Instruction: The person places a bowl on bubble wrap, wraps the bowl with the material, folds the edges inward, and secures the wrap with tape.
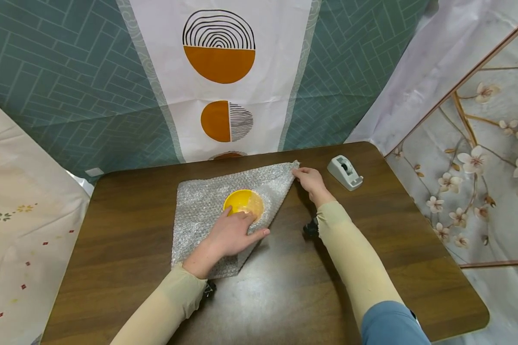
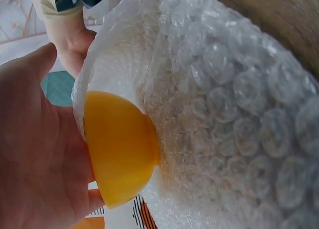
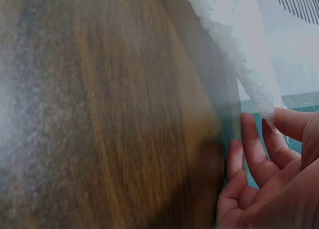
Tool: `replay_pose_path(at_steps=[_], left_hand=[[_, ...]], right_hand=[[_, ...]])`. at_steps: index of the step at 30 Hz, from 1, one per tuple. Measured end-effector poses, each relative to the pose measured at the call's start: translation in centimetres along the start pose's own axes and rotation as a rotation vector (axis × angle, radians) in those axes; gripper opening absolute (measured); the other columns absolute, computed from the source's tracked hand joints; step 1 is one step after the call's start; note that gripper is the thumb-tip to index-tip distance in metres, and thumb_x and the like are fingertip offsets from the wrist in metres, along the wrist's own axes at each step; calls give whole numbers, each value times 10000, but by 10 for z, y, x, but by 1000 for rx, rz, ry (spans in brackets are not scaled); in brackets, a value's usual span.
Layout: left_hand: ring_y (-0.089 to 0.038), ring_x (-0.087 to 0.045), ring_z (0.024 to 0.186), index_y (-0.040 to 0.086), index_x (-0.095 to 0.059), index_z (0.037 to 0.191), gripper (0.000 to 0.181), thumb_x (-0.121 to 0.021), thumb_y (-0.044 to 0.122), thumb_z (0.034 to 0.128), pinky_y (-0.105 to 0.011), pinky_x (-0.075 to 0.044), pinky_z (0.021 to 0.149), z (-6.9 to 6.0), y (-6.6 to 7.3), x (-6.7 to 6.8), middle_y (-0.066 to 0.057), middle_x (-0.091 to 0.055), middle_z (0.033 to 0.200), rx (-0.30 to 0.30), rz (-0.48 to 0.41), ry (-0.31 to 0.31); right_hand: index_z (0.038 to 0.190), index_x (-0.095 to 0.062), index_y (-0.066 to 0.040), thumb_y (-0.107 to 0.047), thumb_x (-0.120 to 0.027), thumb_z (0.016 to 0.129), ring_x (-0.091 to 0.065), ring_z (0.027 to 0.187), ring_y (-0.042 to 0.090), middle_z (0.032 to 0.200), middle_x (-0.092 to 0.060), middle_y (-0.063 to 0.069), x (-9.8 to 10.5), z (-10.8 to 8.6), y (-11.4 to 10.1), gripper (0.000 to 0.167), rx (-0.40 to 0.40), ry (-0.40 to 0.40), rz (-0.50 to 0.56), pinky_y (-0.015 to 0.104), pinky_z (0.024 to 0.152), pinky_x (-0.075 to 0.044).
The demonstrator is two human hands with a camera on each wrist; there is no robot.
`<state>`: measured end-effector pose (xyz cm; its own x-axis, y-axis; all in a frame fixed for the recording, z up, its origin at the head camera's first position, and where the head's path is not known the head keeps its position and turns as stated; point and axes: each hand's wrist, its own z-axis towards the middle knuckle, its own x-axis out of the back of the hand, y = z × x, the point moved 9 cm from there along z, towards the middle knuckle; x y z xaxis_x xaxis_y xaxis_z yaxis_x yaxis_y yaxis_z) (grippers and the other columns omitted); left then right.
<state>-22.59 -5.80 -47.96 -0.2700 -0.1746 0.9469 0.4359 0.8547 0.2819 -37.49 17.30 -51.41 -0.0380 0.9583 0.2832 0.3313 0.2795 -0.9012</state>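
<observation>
A yellow bowl (image 1: 237, 197) stands on a silvery sheet of bubble wrap (image 1: 194, 206) on the table. A folded-over part of the sheet covers the bowl's right side. My left hand (image 1: 230, 233) rests on the near side of the bowl, its fingers over the rim and thumb stretched out to the right. In the left wrist view, the palm lies against the open side of the bowl (image 2: 122, 147); some fingertips are hidden. My right hand (image 1: 311, 184) pinches a corner of the bubble wrap (image 3: 249, 84) between thumb and fingers, lifted off the table at the right.
A white tape dispenser (image 1: 344, 172) stands on the brown wooden table (image 1: 125, 230), right of my right hand. Behind the table's far edge hangs a green and white patterned cloth (image 1: 99, 96). Floral cloth (image 1: 470, 191) hangs at the right.
</observation>
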Motion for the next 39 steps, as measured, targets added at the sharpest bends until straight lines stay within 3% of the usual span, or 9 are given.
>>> replay_pose_path(at_steps=[5,18,28,31,34,39], left_hand=[[-304,-560,1416,109,-611,1517,827,-388,752,1046,-623,-191,1264,1,2,0,-104,-618,1512,-10,2,6],[-309,-588,1380,110,-634,1487,798,-413,738,1046,-616,-207,1261,1,1,1,-112,-650,1469,-1,3,14],[-324,-590,1376,97,-609,1507,808,-417,734,1048,-623,-207,1260,1,1,0,-134,-643,1473,-11,13,13],[-315,-635,1309,91,-629,1467,785,-439,725,1045,-624,-228,1252,2,1,1,-129,-692,1391,-13,12,21],[-285,-696,1146,89,-666,1321,710,-474,712,1039,-623,-262,1236,3,2,2,-82,-747,1165,-13,1,35],[-248,-691,990,135,-624,1114,588,-506,705,1028,-631,-296,1211,3,3,3,6,-668,931,-16,-6,35]], right_hand=[[1450,-600,45,-293,-580,1124,-557,1309,328,1404,-595,198,3,-3,-3,470,50,-29,39,441,1207,-354],[1476,-593,-4,-313,-584,1116,-601,1298,293,1415,-629,175,9,-8,-4,474,39,-57,80,513,1146,-422],[1406,-626,21,-301,-609,1104,-675,1055,177,1143,-679,37,9,-13,-13,441,77,-49,95,377,1005,-517],[1382,-638,20,-302,-614,1100,-673,979,131,1074,-679,2,9,-16,-17,429,93,-44,91,331,944,-523],[1361,-650,24,-291,-622,1096,-665,917,101,1026,-676,-10,9,-20,-21,412,112,-37,91,302,898,-523],[1348,-664,16,-270,-626,1093,-668,906,113,1024,-674,-11,8,-28,-31,384,153,-32,92,292,856,-516]])
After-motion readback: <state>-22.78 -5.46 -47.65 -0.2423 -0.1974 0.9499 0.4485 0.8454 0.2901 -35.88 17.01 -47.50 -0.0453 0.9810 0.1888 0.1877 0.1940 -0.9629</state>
